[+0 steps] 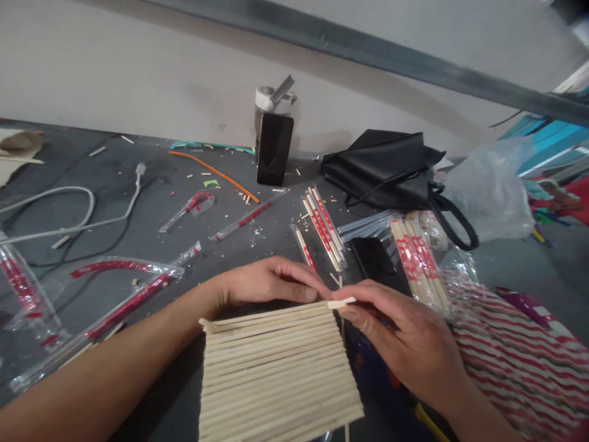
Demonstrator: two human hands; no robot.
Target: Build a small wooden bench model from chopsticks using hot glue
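A flat panel of pale wooden sticks [276, 374], laid side by side like chopsticks, is in front of me at the bottom centre. My left hand [276, 282] reaches across its far edge, thumb and fingers closed on that edge near the right corner. At this same corner, my right hand [391, 325] pinches a short pale stick end [341, 302] between thumb and forefinger. Thin sticks run behind the corner, partly hidden by my fingers. Just beyond my hands are plastic-wrapped chopsticks [322, 227] with red print.
A phone [275, 149] leans on a bottle [264, 98]. Right of it are a black bag [381, 169], packed chopsticks [421, 261] and striped cloth [515, 350]. Torn wrappers [129, 304], a white cable [92, 224] and stick scraps lie on the dark table [142, 245].
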